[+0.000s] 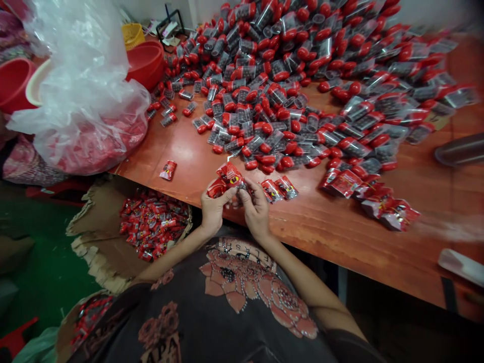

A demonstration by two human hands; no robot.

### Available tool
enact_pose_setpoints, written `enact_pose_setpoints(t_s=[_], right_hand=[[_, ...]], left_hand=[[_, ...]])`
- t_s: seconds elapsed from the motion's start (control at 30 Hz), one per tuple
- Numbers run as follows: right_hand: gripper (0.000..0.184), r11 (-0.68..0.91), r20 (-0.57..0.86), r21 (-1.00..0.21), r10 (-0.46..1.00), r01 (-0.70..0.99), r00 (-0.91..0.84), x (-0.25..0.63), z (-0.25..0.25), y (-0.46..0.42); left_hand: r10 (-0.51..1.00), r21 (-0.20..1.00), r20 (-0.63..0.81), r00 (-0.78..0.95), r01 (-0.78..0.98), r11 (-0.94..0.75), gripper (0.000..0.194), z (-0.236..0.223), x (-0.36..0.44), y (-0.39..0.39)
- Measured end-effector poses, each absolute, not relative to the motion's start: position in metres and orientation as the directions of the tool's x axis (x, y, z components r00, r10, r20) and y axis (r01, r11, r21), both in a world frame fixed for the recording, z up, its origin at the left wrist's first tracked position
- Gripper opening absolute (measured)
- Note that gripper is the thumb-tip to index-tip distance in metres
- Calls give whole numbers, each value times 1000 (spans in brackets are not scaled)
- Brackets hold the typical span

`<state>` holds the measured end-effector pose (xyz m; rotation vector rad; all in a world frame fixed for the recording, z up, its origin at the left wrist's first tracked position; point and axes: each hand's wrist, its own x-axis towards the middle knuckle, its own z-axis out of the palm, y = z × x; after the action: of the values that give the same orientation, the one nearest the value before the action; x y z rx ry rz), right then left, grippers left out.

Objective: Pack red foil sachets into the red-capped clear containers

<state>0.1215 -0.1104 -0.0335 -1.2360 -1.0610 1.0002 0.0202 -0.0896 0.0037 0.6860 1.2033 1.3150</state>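
Note:
Near the table's front edge, my left hand (213,210) is closed round small shiny red printed packets. One red packet (231,174) stands up between both hands, and a second red packet (216,188) shows beside my left thumb. My right hand (257,207) pinches the lower right side of the upright packet; its fingertips are partly hidden. Just right of my right hand lie a few flat red packets (286,187). A single packet (168,170) rests on the table to the left.
A large heap of clear tubes with red caps (264,91) covers the back of the table (302,222). More packets (378,199) lie at right. Below left stands a carton (102,237) with many packets. A plastic bag (94,106) and red basin (145,63) stand at left.

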Motion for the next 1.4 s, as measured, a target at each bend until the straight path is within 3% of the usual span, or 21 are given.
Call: enact_pose_setpoints(t_s=[0.1, 0.33, 0.5, 1.03, 1.13, 1.23, 1.4], right_hand=[[31, 38, 18, -990, 989, -135, 147, 124, -32, -109], [53, 36, 45, -986, 998, -163, -51, 136, -26, -103], [53, 17, 24, -980, 999, -199, -31, 136, -31, -104], [28, 3, 2, -1000, 994, -17, 113, 145, -36, -98], [32, -104, -104, -995, 991, -7, 88, 156, -35, -99], [39, -201, -185, -972, 974, 122, 134, 176, -38, -103], [39, -122, -45, -790, 989, 601, 141, 193, -35, -109]], left_hand=[[944, 923, -275, -181, -325, 206, 33, 8, 10, -78], [946, 924, -307, -99, -271, 272, 30, 14, -5, -61], [933, 899, -355, -64, -299, 321, 30, 9, 3, -70], [901, 850, -434, 3, -330, 411, 31, -5, 10, -87], [881, 800, -471, 46, -399, 448, 30, -11, 8, -85], [841, 686, -535, 82, -538, 489, 29, -13, 2, -80], [756, 499, -628, 183, -651, 572, 32, -15, -6, -72]])
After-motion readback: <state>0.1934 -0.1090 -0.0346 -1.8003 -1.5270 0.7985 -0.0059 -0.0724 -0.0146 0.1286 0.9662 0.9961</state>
